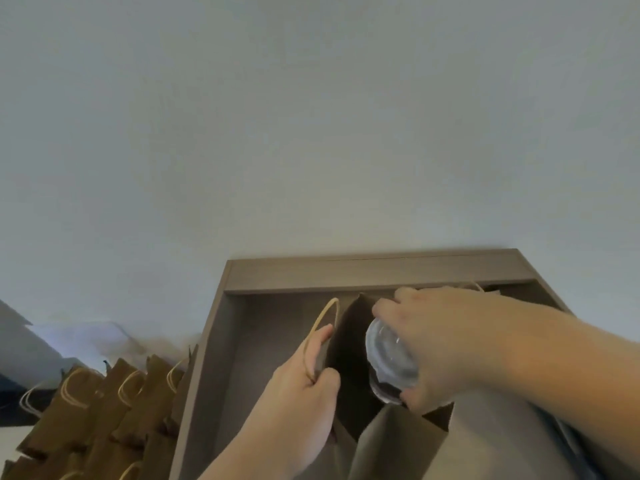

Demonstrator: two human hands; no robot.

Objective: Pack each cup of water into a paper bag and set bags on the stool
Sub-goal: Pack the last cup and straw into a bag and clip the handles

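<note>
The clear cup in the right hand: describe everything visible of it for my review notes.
The clear cup looks like transparent plastic, with a round clear lid tilted toward the camera. Its body is mostly hidden, so water inside cannot be confirmed. The right hand grips it from above, fingers curled round the lid's rim. It hangs at the mouth of the open brown paper bag, which the left hand holds open by its edge.

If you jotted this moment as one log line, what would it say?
step: packing | left hand: holds paper bag open at rim | right hand: grips lidded cup over bag mouth
</note>
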